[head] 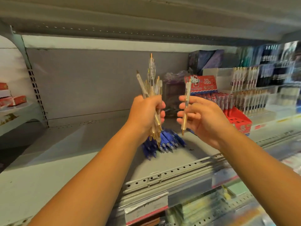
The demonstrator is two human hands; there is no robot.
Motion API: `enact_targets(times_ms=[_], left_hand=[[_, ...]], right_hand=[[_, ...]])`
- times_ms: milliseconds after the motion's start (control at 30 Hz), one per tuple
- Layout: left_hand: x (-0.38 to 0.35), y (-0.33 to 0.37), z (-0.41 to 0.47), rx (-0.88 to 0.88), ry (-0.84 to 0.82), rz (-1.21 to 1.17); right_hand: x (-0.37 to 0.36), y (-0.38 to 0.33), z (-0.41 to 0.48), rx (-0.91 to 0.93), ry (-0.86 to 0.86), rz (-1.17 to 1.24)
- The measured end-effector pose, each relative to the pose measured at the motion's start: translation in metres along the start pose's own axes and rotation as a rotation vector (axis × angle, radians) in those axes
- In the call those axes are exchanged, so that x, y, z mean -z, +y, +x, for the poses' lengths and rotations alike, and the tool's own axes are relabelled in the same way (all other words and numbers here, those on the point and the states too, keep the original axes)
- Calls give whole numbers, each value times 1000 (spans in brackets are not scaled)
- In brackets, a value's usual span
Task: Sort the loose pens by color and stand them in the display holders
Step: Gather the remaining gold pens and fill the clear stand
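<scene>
**Clear Pens Held Above Shelf**

Left hand: fingers curled tight round bundle of clear gold-tipped pens, upright. Right hand: single clear pen pinched between thumb and fingers, tip down, just beside the bundle. On shelf below: loose blue pens, heaped. At right: red display holder, red pens in rear rows.

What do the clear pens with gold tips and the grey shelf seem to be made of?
Bundle of clear gold-tipped pens in the left hand, and the single clear pen in the right hand: probably transparent plastic, glossy; the background shows through. Gold tips: metal or plated plastic, unclear. Grey perforated shelf: likely painted sheet metal, matte, with punched holes.
</scene>
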State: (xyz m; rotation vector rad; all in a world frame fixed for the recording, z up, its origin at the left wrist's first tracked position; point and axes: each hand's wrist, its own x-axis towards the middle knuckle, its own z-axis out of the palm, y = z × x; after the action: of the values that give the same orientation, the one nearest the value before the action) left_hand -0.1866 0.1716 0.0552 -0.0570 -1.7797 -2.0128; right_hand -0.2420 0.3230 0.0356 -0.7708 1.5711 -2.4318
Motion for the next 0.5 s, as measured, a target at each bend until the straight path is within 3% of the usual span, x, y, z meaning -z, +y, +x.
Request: enact_targets(times_ms=[200, 500], left_hand=[[-68, -14, -20, 12, -230, -278], [-201, -57, -36, 25, -275, -261]], right_hand=[[60, -24, -35, 47, 70, 122], [184, -71, -80, 175, 184, -69]])
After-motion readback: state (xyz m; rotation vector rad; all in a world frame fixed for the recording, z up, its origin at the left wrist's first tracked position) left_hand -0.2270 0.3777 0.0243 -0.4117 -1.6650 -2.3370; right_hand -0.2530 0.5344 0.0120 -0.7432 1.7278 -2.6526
